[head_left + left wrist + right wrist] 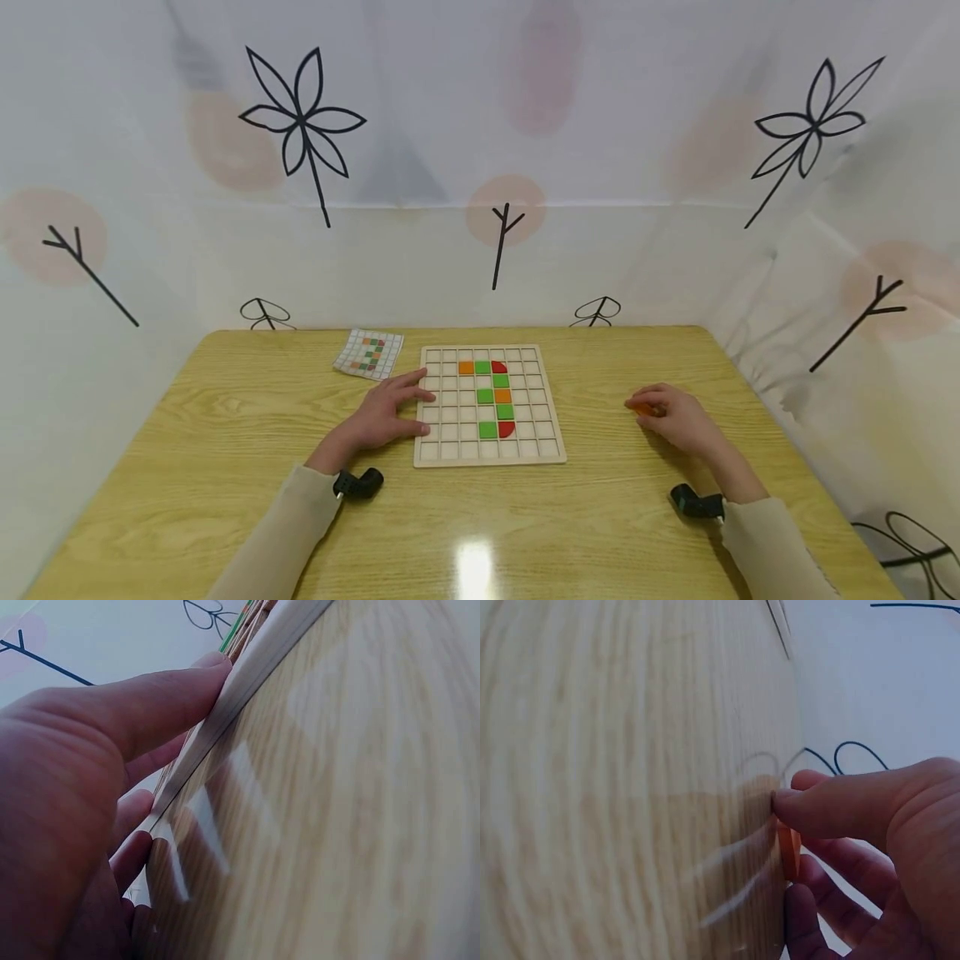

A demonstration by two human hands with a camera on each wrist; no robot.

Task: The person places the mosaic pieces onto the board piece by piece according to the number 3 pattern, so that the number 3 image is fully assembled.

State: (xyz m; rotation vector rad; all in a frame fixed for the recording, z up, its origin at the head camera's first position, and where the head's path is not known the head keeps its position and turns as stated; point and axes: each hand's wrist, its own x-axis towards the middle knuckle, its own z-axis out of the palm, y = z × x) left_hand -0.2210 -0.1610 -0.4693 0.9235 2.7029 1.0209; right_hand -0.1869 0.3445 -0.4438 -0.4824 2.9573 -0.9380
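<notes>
Sleeves and wrist cameras sat nearest, close to the near edge of the table (225,417). Left hand (386,412) lay flat with fingers spread and straight, tips over the left rim of the grid board (487,450); the left wrist view showed the thumb (150,705) pressed along that rim, probably to keep the board from sliding. Board stood at the table's middle, holding green, orange and red tiles (495,396) in a column shaped like a 3. Pattern card (368,352) lay toward the far edge, just beyond the board's far left corner, in easy sight for copying. Right hand (675,417) rested well right of the board, thumb and fingers pinching an orange tile (788,853) upright on its edge against the table, likely a grip for lifting.
</notes>
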